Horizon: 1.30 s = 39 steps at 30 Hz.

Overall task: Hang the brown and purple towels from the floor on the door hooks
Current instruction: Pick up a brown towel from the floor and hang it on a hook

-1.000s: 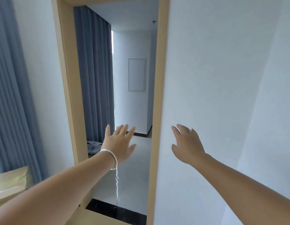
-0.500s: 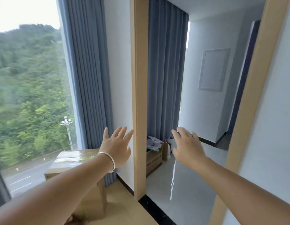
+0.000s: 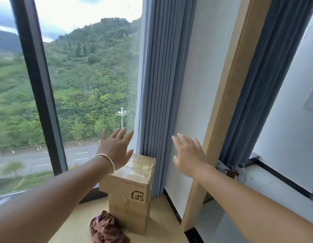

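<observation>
Large window (image 3: 82,85) at left, green hillside and road beyond. Grey-blue curtain (image 3: 157,85) hangs beside it, then a white wall panel and a wooden door frame (image 3: 227,102). Taped cardboard box (image 3: 133,186) stands on the floor against the curtain. Left hand (image 3: 115,151) (bracelet on wrist) and right hand (image 3: 189,155) both raised in the air, fingers spread, holding nothing. Brown towel (image 3: 108,228) lies crumpled on the floor touching the box's base; a purple scrap (image 3: 99,216) shows at its top edge.
</observation>
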Motion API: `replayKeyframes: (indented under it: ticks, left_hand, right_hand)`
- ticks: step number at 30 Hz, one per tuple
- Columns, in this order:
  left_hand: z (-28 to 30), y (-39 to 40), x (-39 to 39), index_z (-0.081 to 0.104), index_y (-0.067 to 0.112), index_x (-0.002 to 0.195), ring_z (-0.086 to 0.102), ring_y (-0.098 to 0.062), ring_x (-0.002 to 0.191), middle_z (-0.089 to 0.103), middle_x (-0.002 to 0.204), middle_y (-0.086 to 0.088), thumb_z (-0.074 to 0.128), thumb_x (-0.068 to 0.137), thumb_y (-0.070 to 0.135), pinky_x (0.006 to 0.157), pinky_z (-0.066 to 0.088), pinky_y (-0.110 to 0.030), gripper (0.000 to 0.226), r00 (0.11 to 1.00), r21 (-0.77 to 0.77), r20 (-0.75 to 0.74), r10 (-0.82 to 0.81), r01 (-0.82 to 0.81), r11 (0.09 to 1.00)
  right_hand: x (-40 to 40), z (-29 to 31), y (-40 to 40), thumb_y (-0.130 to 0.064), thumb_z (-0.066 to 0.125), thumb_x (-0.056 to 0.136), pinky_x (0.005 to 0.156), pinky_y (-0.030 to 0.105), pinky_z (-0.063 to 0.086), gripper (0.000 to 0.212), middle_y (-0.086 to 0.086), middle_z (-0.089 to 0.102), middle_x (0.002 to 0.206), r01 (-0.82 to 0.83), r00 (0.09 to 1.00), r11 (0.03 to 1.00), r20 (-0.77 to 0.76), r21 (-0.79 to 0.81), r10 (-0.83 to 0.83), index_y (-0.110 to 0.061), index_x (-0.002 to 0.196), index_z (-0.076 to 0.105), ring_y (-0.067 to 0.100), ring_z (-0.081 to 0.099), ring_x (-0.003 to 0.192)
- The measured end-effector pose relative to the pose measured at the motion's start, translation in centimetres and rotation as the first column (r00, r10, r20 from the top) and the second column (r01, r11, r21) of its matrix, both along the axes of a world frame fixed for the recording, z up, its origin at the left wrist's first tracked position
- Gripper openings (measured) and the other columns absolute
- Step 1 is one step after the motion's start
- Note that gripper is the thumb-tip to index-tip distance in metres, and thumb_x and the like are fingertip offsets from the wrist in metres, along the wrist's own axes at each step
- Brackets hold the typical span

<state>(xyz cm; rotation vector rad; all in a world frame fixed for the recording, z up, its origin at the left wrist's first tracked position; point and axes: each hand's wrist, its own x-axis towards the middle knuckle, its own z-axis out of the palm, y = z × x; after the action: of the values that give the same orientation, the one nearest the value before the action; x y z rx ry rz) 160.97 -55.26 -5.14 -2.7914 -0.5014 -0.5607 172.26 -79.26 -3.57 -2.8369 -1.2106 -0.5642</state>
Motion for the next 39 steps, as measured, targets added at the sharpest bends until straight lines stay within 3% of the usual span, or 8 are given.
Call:
replayKeyframes:
  ticks: [9, 17, 22, 27, 36, 39]
  left_hand:
    - [-7.2, 13.9, -0.5, 0.001, 0.031, 0.152, 0.01, -0.018, 0.147, 0.01, 0.161, 0.001, 0.03, 0.094, 0.058, 0.113, 0.004, -0.06, 0.071, 0.956, -0.065, -0.13, 0.262, -0.272, 0.96]
    - [-19.5, 19.7, -2.7, 0.005, 0.028, 0.152, 0.012, -0.018, 0.146, 0.016, 0.159, -0.003, 0.035, 0.094, 0.054, 0.115, 0.007, -0.058, 0.07, 0.858, -0.121, -0.351, 0.376, -0.44, 0.89]
    - [-28.4, 22.0, -4.7, 0.011, 0.028, 0.152, 0.019, -0.018, 0.144, 0.02, 0.158, -0.003, 0.037, 0.093, 0.053, 0.112, 0.011, -0.057, 0.069, 0.751, -0.158, -0.476, 0.458, -0.585, 0.795]
    - [-39.7, 22.9, -6.4, 0.01, 0.028, 0.151, 0.025, -0.021, 0.14, 0.019, 0.158, -0.003, 0.037, 0.094, 0.053, 0.113, 0.011, -0.056, 0.069, 0.675, -0.204, -0.577, 0.46, -0.664, 0.719]
    - [-70.0, 19.9, -8.5, 0.005, 0.027, 0.153, 0.017, -0.02, 0.144, 0.014, 0.159, -0.003, 0.035, 0.095, 0.051, 0.115, 0.007, -0.056, 0.069, 0.63, -0.359, -0.728, 0.272, -0.687, 0.632]
    - [-79.4, 18.6, -9.0, 0.006, 0.026, 0.153, 0.016, -0.02, 0.145, 0.014, 0.159, -0.003, 0.034, 0.096, 0.05, 0.114, 0.006, -0.057, 0.068, 0.63, -0.392, -0.738, 0.241, -0.691, 0.607]
  right_hand:
    - [4.2, -6.4, 16.7, -0.029, 0.048, 0.092, 0.12, 0.046, 0.006, 0.068, 0.003, 0.018, 0.158, -0.229, 0.965, 0.973, -0.139, -0.029, 0.223, -0.021, 0.151, 0.017, 0.02, 0.013, 0.146]
    - [6.6, -18.8, 27.9, -0.028, 0.049, 0.089, 0.12, 0.045, 0.006, 0.067, 0.005, 0.019, 0.158, -0.443, 0.852, 0.89, -0.36, -0.11, 0.38, -0.021, 0.149, 0.02, 0.022, 0.013, 0.145]
    - [7.8, -28.2, 32.6, -0.034, 0.05, 0.091, 0.117, 0.045, 0.009, 0.069, 0.006, 0.02, 0.158, -0.563, 0.783, 0.805, -0.432, -0.187, 0.447, -0.019, 0.151, 0.02, 0.023, 0.014, 0.144]
    - [8.0, -39.7, 35.6, -0.036, 0.052, 0.088, 0.118, 0.046, 0.015, 0.07, 0.007, 0.025, 0.156, -0.645, 0.728, 0.716, -0.499, -0.267, 0.47, -0.017, 0.15, 0.025, 0.022, 0.02, 0.143]
    - [5.5, -68.7, 34.1, -0.04, 0.057, 0.086, 0.117, 0.045, 0.017, 0.075, 0.007, 0.025, 0.155, -0.695, 0.702, 0.56, -0.596, -0.451, 0.39, -0.017, 0.15, 0.024, 0.021, 0.021, 0.143]
    - [4.9, -77.3, 32.6, -0.042, 0.059, 0.086, 0.117, 0.045, 0.018, 0.076, 0.007, 0.026, 0.155, -0.685, 0.706, 0.56, -0.614, -0.465, 0.353, -0.016, 0.15, 0.026, 0.021, 0.021, 0.143]
